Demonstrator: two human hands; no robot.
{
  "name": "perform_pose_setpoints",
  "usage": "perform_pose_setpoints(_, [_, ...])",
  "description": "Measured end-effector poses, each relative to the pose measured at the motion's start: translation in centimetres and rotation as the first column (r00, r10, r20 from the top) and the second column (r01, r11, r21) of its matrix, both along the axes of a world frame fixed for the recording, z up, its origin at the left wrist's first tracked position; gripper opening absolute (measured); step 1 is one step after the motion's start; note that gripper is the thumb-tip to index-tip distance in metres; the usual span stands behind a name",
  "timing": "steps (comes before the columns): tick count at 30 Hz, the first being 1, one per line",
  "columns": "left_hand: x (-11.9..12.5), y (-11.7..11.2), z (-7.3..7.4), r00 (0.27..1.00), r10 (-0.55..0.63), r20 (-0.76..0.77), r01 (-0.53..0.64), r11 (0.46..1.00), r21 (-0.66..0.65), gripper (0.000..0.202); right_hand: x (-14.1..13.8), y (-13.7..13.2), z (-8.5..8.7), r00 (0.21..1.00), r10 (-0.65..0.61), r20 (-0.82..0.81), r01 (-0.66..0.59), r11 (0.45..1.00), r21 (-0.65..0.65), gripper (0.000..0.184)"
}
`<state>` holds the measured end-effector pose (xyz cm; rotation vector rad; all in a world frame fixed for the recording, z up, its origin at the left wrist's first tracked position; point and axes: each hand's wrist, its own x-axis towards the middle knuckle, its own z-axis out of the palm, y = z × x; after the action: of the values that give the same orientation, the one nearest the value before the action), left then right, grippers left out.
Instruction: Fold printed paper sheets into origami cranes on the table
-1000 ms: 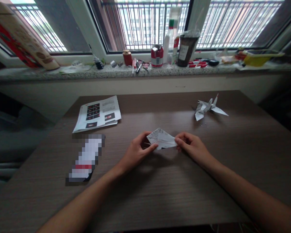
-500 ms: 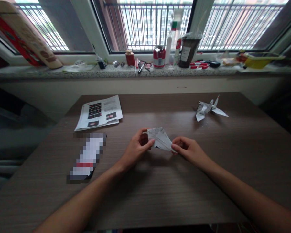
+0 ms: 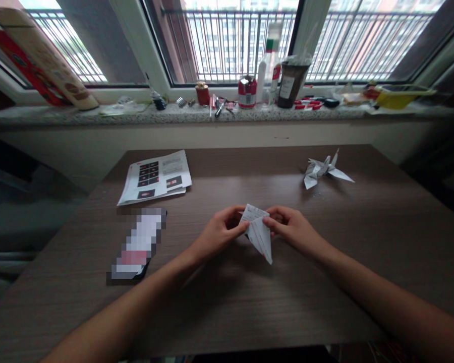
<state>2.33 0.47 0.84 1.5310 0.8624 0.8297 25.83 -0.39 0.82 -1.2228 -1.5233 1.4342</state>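
Note:
A small folded piece of printed paper (image 3: 259, 233), kite-shaped with its long tip pointing down toward me, is held above the table between both hands. My left hand (image 3: 224, 228) pinches its left edge, thumb in front and fingers behind. On the other side, my right hand (image 3: 289, 225) grips the upper right edge with its thumb on the front face. The fingertips behind the paper are partly hidden. Farther back on the right, a folded paper crane (image 3: 321, 170) rests on the table, apart from both hands.
Printed sheets (image 3: 174, 171) lie at the table's (image 3: 227, 312) back left, with a blurred-out phone (image 3: 139, 244) nearer me. On the windowsill (image 3: 128, 117) stand a red can (image 3: 247, 92), a dark cup (image 3: 290, 83), a bottle (image 3: 264, 70), a yellow basket (image 3: 399, 98) and small tools.
The folded paper has turned so its long tip, earlier pointing right, now points down toward me. My right hand has shifted from that tip to the paper's upper right edge.

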Motion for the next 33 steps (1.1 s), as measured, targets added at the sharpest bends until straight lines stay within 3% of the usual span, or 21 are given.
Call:
perform_pose_setpoints(7, [1.2, 0.4, -0.6, 0.997, 0.082, 0.015, -0.081, 0.996, -0.036, 0.025, -0.1, 0.4, -0.7, 0.991, -0.123, -0.045, 0.124, 0.992, 0.022, 0.035])
perform_pose_setpoints(12, [1.8, 0.7, -1.1, 0.993, 0.1, -0.056, -0.098, 0.995, 0.028, 0.026, 0.2, 0.6, -0.9, 0.997, -0.069, -0.021, 0.07, 0.998, 0.011, 0.035])
perform_pose_setpoints(33, [2.0, -0.3, -1.6, 0.991, 0.099, 0.085, -0.09, 0.99, -0.107, 0.029, 0.7, 0.1, -1.4, 0.999, -0.048, -0.011, 0.049, 0.998, 0.026, 0.029])
